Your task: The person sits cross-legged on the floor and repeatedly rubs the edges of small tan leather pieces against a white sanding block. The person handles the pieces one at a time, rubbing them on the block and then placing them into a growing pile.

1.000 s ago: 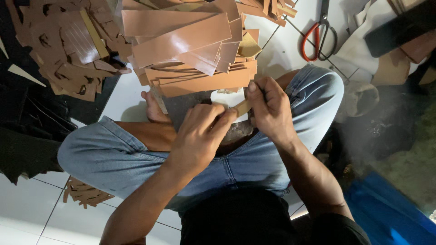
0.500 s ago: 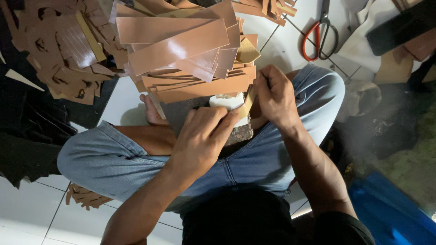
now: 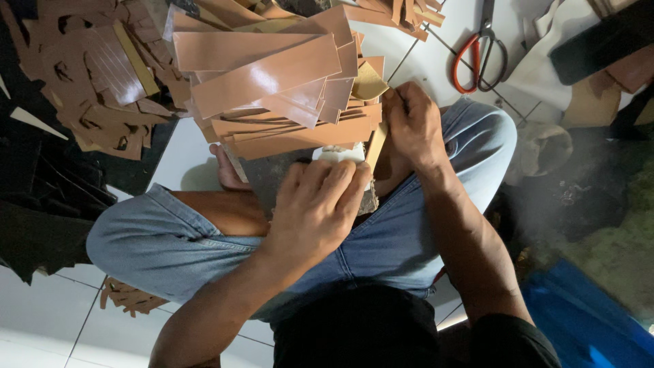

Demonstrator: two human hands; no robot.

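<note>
— Where's the tan strip?

— Upright in the right hand (image 3: 413, 123), fingers closed around its upper part; its lower end drops toward the left hand (image 3: 319, 199).

— And the left fingers?

— Curled down over a pale block (image 3: 338, 152), pressing it onto the dark slab (image 3: 272, 178) on the lap.

— Room around?

— Tight — the stack of brown strips (image 3: 272, 82) overhangs just beyond the fingers; scissors (image 3: 482, 49) lie well apart, on the floor.
</note>
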